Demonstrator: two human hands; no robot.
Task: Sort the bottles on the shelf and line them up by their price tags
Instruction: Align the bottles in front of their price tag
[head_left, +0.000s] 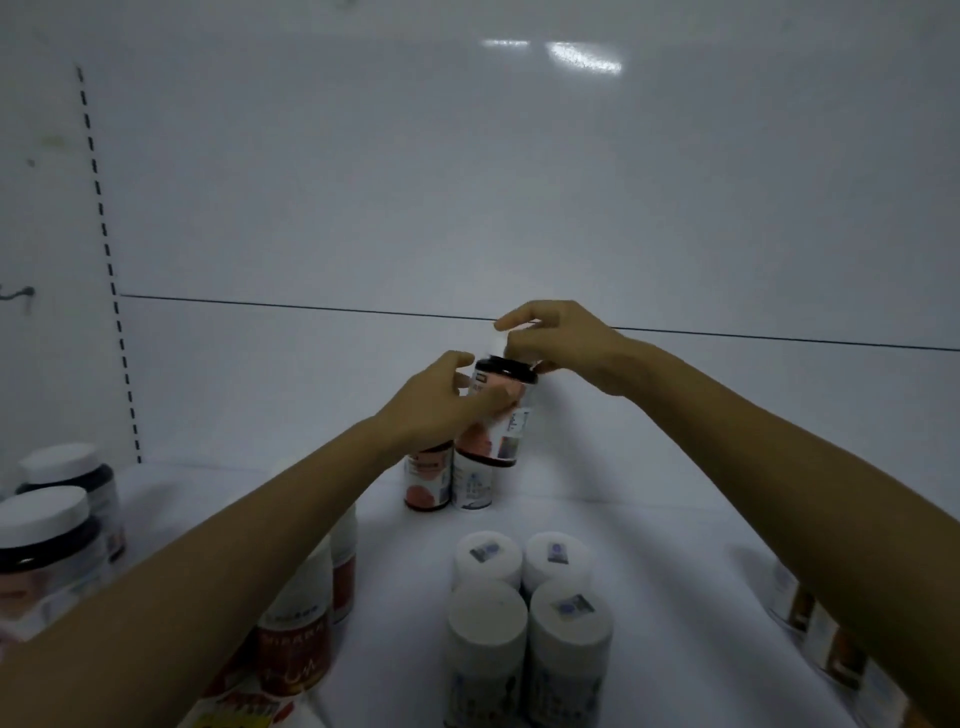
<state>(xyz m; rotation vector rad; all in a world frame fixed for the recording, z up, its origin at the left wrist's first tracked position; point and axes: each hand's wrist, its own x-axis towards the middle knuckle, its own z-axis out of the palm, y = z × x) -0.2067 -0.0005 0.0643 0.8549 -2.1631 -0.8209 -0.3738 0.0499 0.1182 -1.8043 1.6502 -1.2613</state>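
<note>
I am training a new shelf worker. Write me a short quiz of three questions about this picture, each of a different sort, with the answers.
1. True or false: the left hand grips the side of the pink-labelled bottle.
2. How many white-capped bottles stand in the cluster at the front centre of the shelf? A) two B) four C) six
3. Fill in: the right hand has its fingers at the held bottle's ____ end.

Key: 1 true; 2 B; 3 top.
</note>
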